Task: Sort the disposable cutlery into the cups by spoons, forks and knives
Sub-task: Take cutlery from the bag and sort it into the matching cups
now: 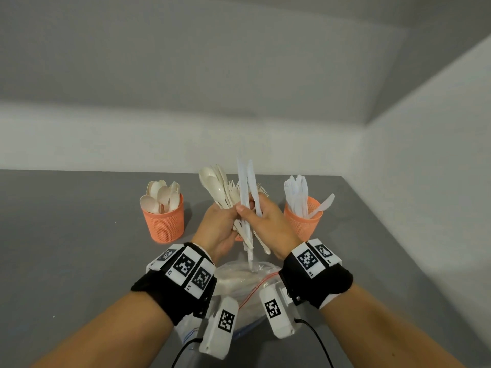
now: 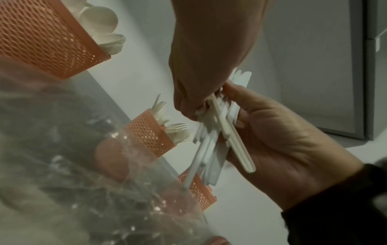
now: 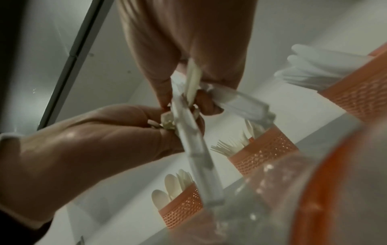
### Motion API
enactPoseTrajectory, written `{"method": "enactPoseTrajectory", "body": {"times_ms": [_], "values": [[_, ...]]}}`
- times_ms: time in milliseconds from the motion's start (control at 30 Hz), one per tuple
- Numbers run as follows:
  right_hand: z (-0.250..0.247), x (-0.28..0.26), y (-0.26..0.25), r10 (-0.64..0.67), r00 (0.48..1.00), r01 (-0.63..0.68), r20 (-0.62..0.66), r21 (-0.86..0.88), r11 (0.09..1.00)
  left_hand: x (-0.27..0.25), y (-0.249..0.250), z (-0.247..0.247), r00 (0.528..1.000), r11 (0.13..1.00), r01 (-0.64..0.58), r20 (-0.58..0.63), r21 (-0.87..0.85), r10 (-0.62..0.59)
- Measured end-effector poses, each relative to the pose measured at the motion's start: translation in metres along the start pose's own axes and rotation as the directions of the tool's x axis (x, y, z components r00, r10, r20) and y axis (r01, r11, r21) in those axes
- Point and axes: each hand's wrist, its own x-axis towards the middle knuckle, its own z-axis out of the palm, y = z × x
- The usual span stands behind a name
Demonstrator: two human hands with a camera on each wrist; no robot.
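My left hand (image 1: 227,212) grips a mixed bundle (image 1: 218,189) of cream spoons and forks, held upright above the table. My right hand (image 1: 249,208) pinches two white knives (image 1: 245,181) at the front of that bundle; their handles hang down toward the bag. Three orange mesh cups stand behind. The left cup (image 1: 163,221) holds cream spoons and the right cup (image 1: 303,221) holds white knives. The middle cup (image 2: 148,134) with forks is hidden behind my hands in the head view. In the right wrist view the knives (image 3: 194,149) cross my left hand's palm (image 3: 94,140).
A clear zip bag (image 1: 247,277) with more cutlery lies on the grey table (image 1: 79,235) just below my hands. White walls close the table at the back and on the right. One knife (image 1: 322,205) leans out over the right cup's rim.
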Motion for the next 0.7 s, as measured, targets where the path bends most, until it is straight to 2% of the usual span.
{"method": "enactPoseTrajectory", "body": {"times_ms": [100, 200, 333, 433, 467, 567, 633, 700], "values": [[0.001, 0.002, 0.004, 0.01, 0.999, -0.008, -0.036, 0.058, 0.998, 0.001, -0.002, 0.005, 0.999, 1.0, -0.003, -0.044, 0.03, 0.005], [-0.001, 0.002, 0.006, 0.031, 0.996, -0.016, -0.082, 0.17, 0.985, 0.004, -0.004, 0.008, 0.995, 1.0, 0.004, -0.101, -0.009, -0.005], [-0.022, 0.008, -0.003, 0.049, 0.97, 0.019, -0.24, 0.274, 0.961, 0.014, 0.0, 0.004, 0.977, 0.995, 0.023, -0.211, -0.096, -0.043], [-0.055, 0.019, -0.018, -0.016, 0.924, 0.132, -0.381, 0.281, 0.951, 0.02, 0.002, -0.005, 0.975, 0.992, 0.018, -0.218, -0.121, -0.044], [-0.068, 0.024, -0.021, -0.06, 0.898, 0.189, -0.436, 0.259, 0.947, 0.021, 0.003, -0.007, 0.978, 0.994, 0.02, -0.206, -0.108, -0.042], [-0.102, 0.038, -0.013, -0.23, 0.81, 0.252, -0.54, -0.033, 0.967, 0.023, 0.006, -0.01, 0.99, 0.997, -0.002, -0.141, -0.078, -0.009], [-0.107, 0.046, 0.006, -0.221, 0.813, 0.189, -0.538, -0.115, 0.975, 0.023, 0.007, -0.009, 0.996, 0.997, 0.002, -0.091, -0.075, -0.009], [-0.102, 0.052, 0.03, -0.104, 0.855, 0.072, -0.508, -0.082, 0.994, 0.024, 0.007, -0.009, 0.999, 0.998, 0.014, -0.048, -0.057, -0.016]]}}
